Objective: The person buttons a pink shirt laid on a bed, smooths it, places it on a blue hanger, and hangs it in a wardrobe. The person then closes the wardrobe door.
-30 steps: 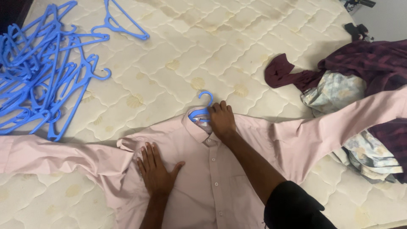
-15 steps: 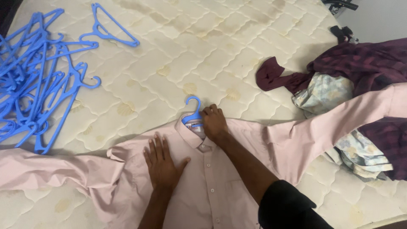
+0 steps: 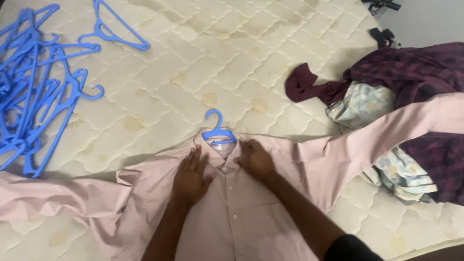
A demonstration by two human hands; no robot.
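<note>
A pale pink button-up shirt [image 3: 241,212] lies front up on a quilted cream mattress [image 3: 203,63], its sleeves spread to both sides. A blue plastic hanger [image 3: 217,133] sits inside the collar, only its hook and neck showing above it. My left hand [image 3: 191,176] rests flat on the shirt just left of the collar, fingers pointing up. My right hand [image 3: 256,159] presses on the shirt just right of the collar, fingers curled at the collar edge. Neither hand holds anything.
A heap of several blue hangers [image 3: 34,82] lies at the top left of the mattress, with one more hanger [image 3: 113,26] apart. A pile of dark maroon and pale floral clothes [image 3: 401,96] lies at the right, under the shirt's right sleeve.
My right hand has left the hanger at the collar and come down onto the shirt right of it. My left hand slid up toward the collar. The hanger sits deeper in the collar.
</note>
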